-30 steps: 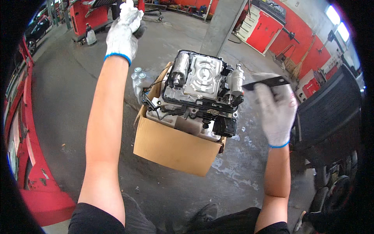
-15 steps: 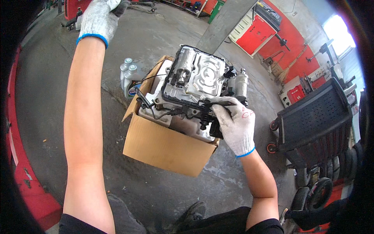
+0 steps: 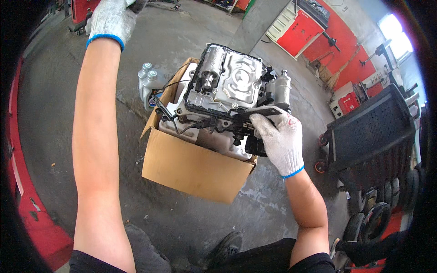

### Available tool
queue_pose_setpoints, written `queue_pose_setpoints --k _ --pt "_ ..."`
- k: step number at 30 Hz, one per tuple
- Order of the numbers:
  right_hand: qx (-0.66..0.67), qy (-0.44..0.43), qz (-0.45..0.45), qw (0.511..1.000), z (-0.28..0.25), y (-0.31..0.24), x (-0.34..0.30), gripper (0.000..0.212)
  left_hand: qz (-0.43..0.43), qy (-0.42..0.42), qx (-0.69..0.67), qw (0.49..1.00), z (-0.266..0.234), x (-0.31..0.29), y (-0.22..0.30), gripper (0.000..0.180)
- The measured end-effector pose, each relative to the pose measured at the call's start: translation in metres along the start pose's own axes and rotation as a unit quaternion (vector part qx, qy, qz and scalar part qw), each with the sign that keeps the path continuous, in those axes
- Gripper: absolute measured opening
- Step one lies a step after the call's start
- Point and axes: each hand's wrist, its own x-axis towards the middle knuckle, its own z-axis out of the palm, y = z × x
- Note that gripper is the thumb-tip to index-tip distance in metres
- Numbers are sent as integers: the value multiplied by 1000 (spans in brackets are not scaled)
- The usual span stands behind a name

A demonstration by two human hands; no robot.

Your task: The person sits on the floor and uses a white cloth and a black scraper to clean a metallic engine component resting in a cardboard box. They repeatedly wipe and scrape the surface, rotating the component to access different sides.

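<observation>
Red marks (image 3: 292, 121) show on the back of the gloved right hand (image 3: 281, 140), its fingers curled round a dark flat blade (image 3: 263, 110). The silver metal unit (image 3: 239, 77) lies just beyond and left; small print (image 3: 248, 125) near the thumb is illegible. The left hand (image 3: 112, 19) is cut off above, so I cannot tell its grip.

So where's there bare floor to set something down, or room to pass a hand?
Bare floor, a few specks aside, lies between the red rail and your left forearm, between the box and your shoe, and between your right hand and the cart. It's crowded at the near edge of the metal unit, where that hand holds a black plate.
</observation>
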Motion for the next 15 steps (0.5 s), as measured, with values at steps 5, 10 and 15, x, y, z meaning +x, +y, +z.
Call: queue_pose_setpoints --k 5,10,15 --pt "-52 -15 -17 998 -10 2 0 18 89 115 158 977 85 -57 -21 5" --pt "-33 -34 -5 999 -10 2 0 18 96 101 164 977 89 -61 -21 5" --pt "14 -40 26 999 -10 5 -1 19 90 102 188 973 87 -60 -16 5"
